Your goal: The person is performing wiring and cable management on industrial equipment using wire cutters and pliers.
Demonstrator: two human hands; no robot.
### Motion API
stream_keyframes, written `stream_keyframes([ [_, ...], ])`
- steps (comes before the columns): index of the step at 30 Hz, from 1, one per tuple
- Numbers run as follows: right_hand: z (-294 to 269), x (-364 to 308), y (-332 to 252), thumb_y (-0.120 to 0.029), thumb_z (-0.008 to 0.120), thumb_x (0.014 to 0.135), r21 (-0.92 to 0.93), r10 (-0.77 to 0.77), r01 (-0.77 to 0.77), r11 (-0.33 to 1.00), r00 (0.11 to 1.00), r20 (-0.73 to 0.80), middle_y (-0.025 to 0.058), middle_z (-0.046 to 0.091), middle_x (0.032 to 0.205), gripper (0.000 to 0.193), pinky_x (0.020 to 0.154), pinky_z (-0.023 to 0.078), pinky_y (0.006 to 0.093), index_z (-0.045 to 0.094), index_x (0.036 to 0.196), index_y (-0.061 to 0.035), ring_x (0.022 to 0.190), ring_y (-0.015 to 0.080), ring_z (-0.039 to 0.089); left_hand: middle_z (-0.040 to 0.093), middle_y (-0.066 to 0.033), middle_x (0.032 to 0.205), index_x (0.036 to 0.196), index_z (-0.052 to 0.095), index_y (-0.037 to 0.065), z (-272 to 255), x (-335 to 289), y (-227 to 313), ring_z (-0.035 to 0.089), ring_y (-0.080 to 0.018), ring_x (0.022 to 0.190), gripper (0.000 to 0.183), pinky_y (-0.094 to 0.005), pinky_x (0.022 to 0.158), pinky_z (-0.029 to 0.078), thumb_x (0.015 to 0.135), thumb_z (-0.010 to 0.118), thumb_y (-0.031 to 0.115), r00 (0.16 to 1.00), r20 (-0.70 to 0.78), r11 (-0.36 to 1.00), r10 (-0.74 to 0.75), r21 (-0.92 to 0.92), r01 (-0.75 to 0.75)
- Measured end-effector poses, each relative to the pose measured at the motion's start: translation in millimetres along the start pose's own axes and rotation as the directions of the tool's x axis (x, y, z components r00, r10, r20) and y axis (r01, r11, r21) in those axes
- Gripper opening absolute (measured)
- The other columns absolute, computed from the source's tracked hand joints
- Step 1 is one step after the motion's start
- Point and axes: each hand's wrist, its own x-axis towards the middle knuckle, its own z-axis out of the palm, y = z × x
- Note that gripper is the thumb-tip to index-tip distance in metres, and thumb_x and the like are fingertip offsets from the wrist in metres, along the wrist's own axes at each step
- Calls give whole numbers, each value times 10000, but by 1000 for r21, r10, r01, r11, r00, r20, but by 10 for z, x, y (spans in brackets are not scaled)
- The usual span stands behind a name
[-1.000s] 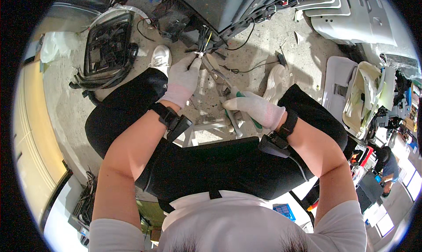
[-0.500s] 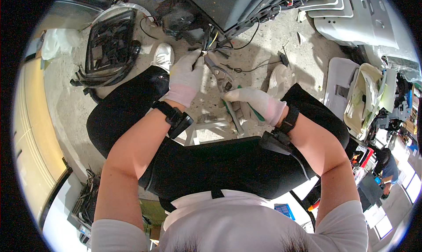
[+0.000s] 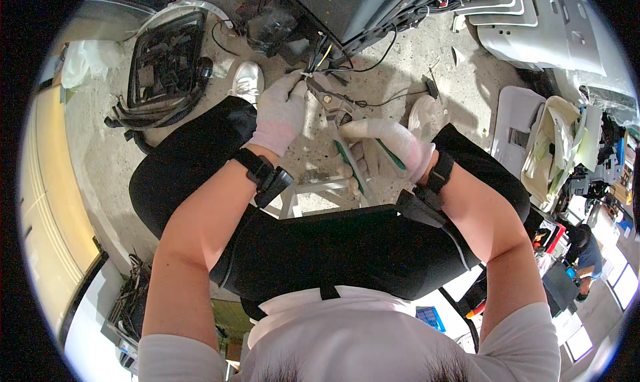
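My left hand (image 3: 279, 112), in a whitish glove with a pink cuff, is closed on the end of a thin bundle of wires (image 3: 325, 57). The wires come from the lower edge of a large dark panel. In my gloved right hand (image 3: 393, 142) is a pair of metal pliers (image 3: 339, 109) with long handles showing green. Its jaws point up and left, close to my left fingertips. Whether they grip a wire is too small to tell. The right fingers wrap around the handles and partly hide them.
The large dark panel (image 3: 320, 5) stands beyond my hands. A black tray of dark parts (image 3: 167, 59) lies at left, with hoses beside it. Grey and cream plastic panels (image 3: 517, 119) lean at right. Under my hands is a pale metal frame (image 3: 320, 189). Someone (image 3: 585, 259) works far right.
The pliers have turned slightly, and their jaws have shifted a little up and left. My right hand has moved slightly with them. My left hand stays at the wire ends.
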Motion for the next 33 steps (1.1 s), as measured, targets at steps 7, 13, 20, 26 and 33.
stream_keyframes([
  [7,-21,53,-48,-226,495,875,-45,-18,17,999,999,-28,93,618,871,237,647,484,338,563,1002,-37,732,222,597,600,-199,1063,1095,586,10,-40,7,-1,559,-329,1025,298,-335,880,428,856,528,179,995,55,996,-86,-28,88],
  [13,0,56,-75,-232,505,873,-43,-20,18,999,999,-31,84,619,880,238,654,479,319,569,1009,-47,725,200,595,592,-194,1081,1094,584,11,-22,21,-38,552,-328,1036,287,-335,886,425,848,519,144,999,35,998,-36,-56,38],
  [20,32,67,-126,-239,528,860,3,25,-25,1000,998,-58,83,602,855,231,629,459,314,566,990,-52,669,216,564,596,-182,1068,1081,593,21,-12,40,-127,557,-324,1018,270,-337,876,431,839,526,119,998,1,998,59,-5,-59],
  [26,157,5,-205,-256,527,856,-64,-70,64,996,993,-100,85,592,841,245,562,464,339,568,972,-44,657,217,563,597,-171,1057,1082,591,19,-39,60,-131,560,-324,996,270,-340,856,440,838,521,111,999,-5,999,52,-9,-52],
  [33,142,-8,-243,-257,544,849,-63,-53,49,997,996,-66,81,607,802,231,564,488,344,572,969,-62,654,204,592,618,-189,1023,1103,580,2,-64,57,-79,604,-278,939,279,-309,817,453,864,523,133,997,-8,996,71,59,-70],
])
